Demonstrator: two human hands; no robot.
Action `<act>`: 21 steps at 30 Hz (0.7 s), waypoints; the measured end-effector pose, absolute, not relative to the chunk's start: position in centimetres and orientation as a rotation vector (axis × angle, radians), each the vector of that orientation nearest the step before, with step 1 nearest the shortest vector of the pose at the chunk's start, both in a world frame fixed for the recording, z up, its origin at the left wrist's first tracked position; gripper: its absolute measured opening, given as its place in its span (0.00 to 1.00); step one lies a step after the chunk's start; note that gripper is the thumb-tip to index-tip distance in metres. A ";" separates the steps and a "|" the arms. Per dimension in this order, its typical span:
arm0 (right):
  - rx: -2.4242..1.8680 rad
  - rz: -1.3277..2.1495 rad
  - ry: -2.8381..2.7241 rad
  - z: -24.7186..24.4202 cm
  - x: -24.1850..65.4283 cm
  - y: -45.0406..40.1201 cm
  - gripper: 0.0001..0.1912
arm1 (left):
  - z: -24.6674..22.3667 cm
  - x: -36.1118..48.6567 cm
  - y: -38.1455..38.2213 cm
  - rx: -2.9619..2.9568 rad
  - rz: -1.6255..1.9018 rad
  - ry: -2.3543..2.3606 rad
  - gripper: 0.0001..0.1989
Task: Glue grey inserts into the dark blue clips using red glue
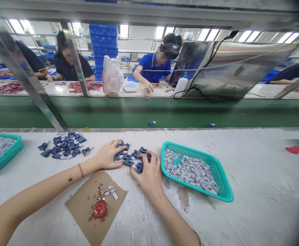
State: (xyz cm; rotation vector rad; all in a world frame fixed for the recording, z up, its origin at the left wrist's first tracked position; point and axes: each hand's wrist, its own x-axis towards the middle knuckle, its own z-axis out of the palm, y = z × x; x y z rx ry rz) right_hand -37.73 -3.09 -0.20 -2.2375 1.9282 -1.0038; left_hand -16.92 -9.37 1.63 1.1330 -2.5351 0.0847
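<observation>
Head view: dark blue parts [128, 162] bunched on the table [257, 164], just left of the basket [225, 182], between both hands. Left hand [107, 155]: palm down, fingers spread and slightly bent over the bunch's left side. Right hand [150, 174]: nearer the basket, fingers half curled round the other side, thumb at the near edge; can't tell if it grips any. Likely risks: hands squeezing the bunch could ride parts over each other or tip them; the right hand drifting right could knock the basket and spill the grey chips [195, 171]; the left forearm dropping could smear wet stuff from the cardboard [87, 201] (red cap [100, 208] on it, left of the basket, nearer the person). Parts look small, flat-sided, notched, some with pale grey tabs, lying at mixed angles; finer detail hidden by fingers.
</observation>
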 end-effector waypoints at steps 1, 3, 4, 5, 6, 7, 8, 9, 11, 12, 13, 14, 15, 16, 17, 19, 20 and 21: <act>-2.241 -0.992 1.926 -0.2 -37.8 -3.1 0.19 | 1.6 -16.8 -9.2 1.102 0.090 -2.556 0.31; -2.269 -0.946 1.895 -0.3 -38.2 -3.1 0.21 | 1.7 -16.6 -9.1 1.044 0.094 -2.626 0.35; -2.291 -0.916 1.868 -0.3 -38.3 -3.0 0.23 | 1.8 -16.6 -9.1 1.022 0.094 -2.663 0.36; -2.314 -0.885 1.837 -0.4 -38.5 -2.8 0.26 | 1.9 -16.5 -9.3 1.002 0.092 -2.695 0.37; -2.339 -0.850 1.808 -0.5 -38.7 -2.6 0.29 | 2.0 -16.6 -9.5 0.978 0.089 -2.723 0.37; -2.365 -0.812 1.788 -0.6 -38.7 -2.4 0.32 | 2.1 -16.6 -9.7 0.950 0.084 -2.748 0.37; -2.389 -0.779 1.779 -0.7 -38.7 -2.1 0.33 | 2.2 -16.6 -10.0 0.916 0.077 -2.772 0.38; -2.408 -0.751 1.783 -0.8 -38.7 -2.0 0.33 | 2.2 -16.7 -10.3 0.877 0.070 -2.798 0.40; -2.426 -0.726 1.818 -1.0 -38.4 -1.8 0.28 | 2.2 -16.7 -10.8 0.813 0.071 -2.826 0.41; -2.427 -0.727 1.839 -1.1 -38.3 -1.8 0.24 | 2.1 -16.8 -10.9 0.793 0.079 -2.825 0.40; -2.425 -0.735 1.855 -1.1 -38.2 -1.8 0.22 | 2.1 -16.8 -11.0 0.785 0.090 -2.814 0.38; -2.426 -0.741 1.865 -1.1 -38.1 -1.9 0.20 | 2.0 -16.8 -11.1 0.786 0.103 -2.796 0.35; -2.429 -0.745 1.871 -1.1 -38.1 -2.0 0.19 | 2.0 -16.8 -11.0 0.793 0.116 -2.776 0.33; -2.432 -0.752 1.877 -1.0 -38.1 -2.0 0.18 | 1.9 -16.7 -11.0 0.797 0.124 -2.762 0.31; -2.434 -0.760 1.880 -1.0 -38.1 -2.1 0.17 | 1.9 -16.6 -10.9 0.797 0.129 -2.756 0.28; -2.431 -0.783 1.893 -0.9 -38.2 -2.1 0.15 | 1.7 -16.4 -10.6 0.791 0.130 -2.752 0.24; -2.425 -0.796 1.904 -0.9 -38.2 -2.1 0.15 | 1.6 -16.3 -10.5 0.787 0.131 -2.746 0.22; -2.416 -0.807 1.916 -0.9 -38.2 -2.1 0.15 | 1.5 -16.1 -10.3 0.793 0.137 -2.729 0.21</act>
